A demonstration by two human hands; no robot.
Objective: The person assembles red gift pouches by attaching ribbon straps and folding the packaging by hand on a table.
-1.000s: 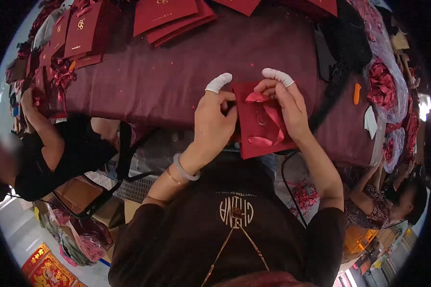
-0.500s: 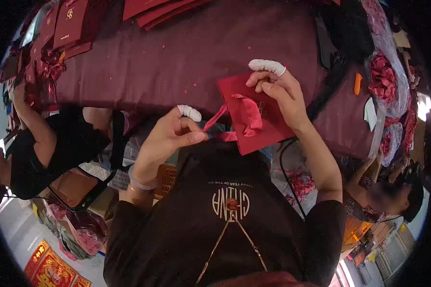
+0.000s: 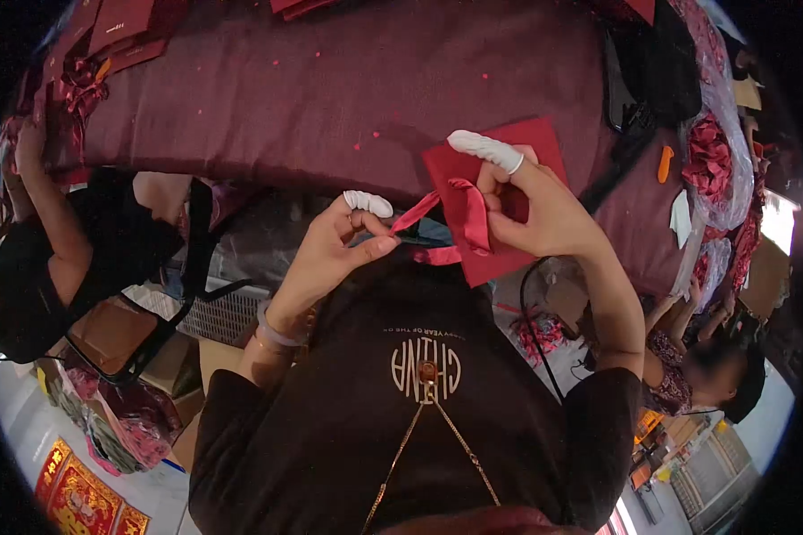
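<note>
A red card-like piece (image 3: 519, 254) lies tilted over the front edge of the dark red table (image 3: 330, 107), with a pinkish-red ribbon (image 3: 476, 218) looped across it. My left hand (image 3: 343, 239), a white cover on one finger, pinches one end of the ribbon between thumb and finger, left of the card. My right hand (image 3: 535, 201), also with a white-covered finger, is bent over the card's right part with thumb and fingers closed near the ribbon loop. What its fingertips grip, if anything, is hidden.
Red bags or folders (image 3: 120, 31) lie at the upper left. An orange object (image 3: 666, 164) and a bundle of red ribbons (image 3: 709, 147) are at the right. One person (image 3: 45, 259) sits at the left, another (image 3: 705, 370) at the lower right. A dark cable hangs beside me.
The view has shifted slightly. My right hand has moved down and closed its thumb towards its fingers near the ribbon loop. My left hand still pinches the ribbon, now drawn up more towards the card.
</note>
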